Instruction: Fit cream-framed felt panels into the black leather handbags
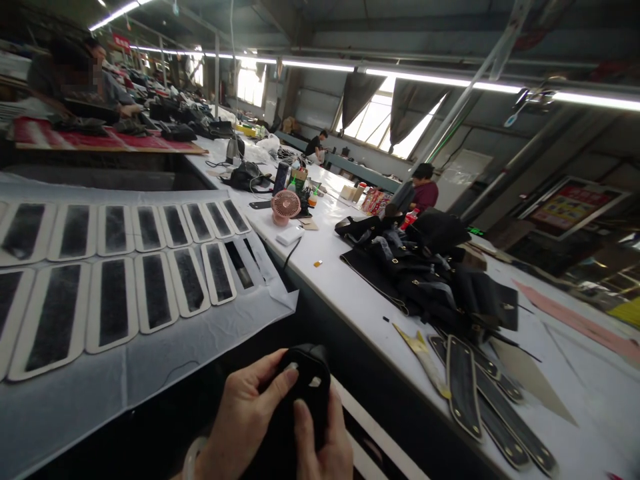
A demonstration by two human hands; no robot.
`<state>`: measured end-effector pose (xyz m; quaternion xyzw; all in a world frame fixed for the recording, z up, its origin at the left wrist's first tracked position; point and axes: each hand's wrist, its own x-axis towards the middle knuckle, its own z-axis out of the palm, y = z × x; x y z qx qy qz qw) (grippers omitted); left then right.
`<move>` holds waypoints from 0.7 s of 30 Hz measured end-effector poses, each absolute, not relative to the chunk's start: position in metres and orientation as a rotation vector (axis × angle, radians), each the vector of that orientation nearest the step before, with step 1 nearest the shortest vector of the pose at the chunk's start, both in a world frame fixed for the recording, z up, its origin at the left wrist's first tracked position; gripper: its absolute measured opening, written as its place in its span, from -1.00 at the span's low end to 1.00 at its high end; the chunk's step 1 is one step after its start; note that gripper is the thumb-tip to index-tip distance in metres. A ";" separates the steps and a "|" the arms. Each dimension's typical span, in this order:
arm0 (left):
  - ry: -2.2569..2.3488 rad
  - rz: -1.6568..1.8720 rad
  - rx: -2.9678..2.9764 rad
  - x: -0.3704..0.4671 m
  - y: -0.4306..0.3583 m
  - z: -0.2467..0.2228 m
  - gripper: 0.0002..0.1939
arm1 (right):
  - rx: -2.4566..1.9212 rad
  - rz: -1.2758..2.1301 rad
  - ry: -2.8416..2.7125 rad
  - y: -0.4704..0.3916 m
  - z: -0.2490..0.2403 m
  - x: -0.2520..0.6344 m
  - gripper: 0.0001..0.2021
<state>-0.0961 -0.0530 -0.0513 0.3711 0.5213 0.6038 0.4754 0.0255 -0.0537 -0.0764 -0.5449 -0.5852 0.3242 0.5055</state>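
The lower part of the black piece melts into shadow, and most fingertips behind it are hidden. The left hand and right hand pinch it from either side, thumbs on its near face, below its rounded far end.

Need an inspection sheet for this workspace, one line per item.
Surface: glossy white tabletop at right, partly covered; pale grey sheet at left.
Job's things: soft black piece with small pale patches, held.
Clutter: rows of black rectangular panels with white borders; heap of black bag-like items; round pink fan; black studded straps with pale edging.
Hands: left hand and right hand both grip the piece.
Cables: thin dark cord near white box; ends unclear.
Surroundings: person in dark red top; lit tube lights overhead.
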 end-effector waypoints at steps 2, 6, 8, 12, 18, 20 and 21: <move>1.252 1.472 0.886 -0.096 -0.054 -0.053 -0.61 | -1.358 0.766 -1.374 -0.060 -0.081 0.028 -0.51; 1.278 1.462 0.935 -0.092 -0.055 -0.051 -0.63 | -1.346 0.851 -1.439 -0.052 -0.059 0.042 -0.43; 1.285 1.457 0.978 -0.090 -0.056 -0.047 -0.64 | -1.343 0.853 -1.577 -0.040 -0.037 0.052 -0.41; 1.232 1.414 1.052 -0.085 -0.061 -0.037 -0.65 | -1.175 0.909 -1.911 -0.022 -0.005 0.065 -0.57; 1.230 1.364 1.099 -0.078 -0.058 -0.032 -0.66 | -1.153 0.836 -1.795 -0.031 -0.001 0.060 -0.70; 1.170 1.343 1.130 -0.081 -0.054 -0.030 -0.62 | -1.121 0.865 -1.721 -0.029 0.002 0.061 -0.71; 1.123 1.329 1.147 -0.086 -0.053 -0.029 -0.54 | -1.133 0.863 -1.679 -0.025 0.005 0.064 -0.71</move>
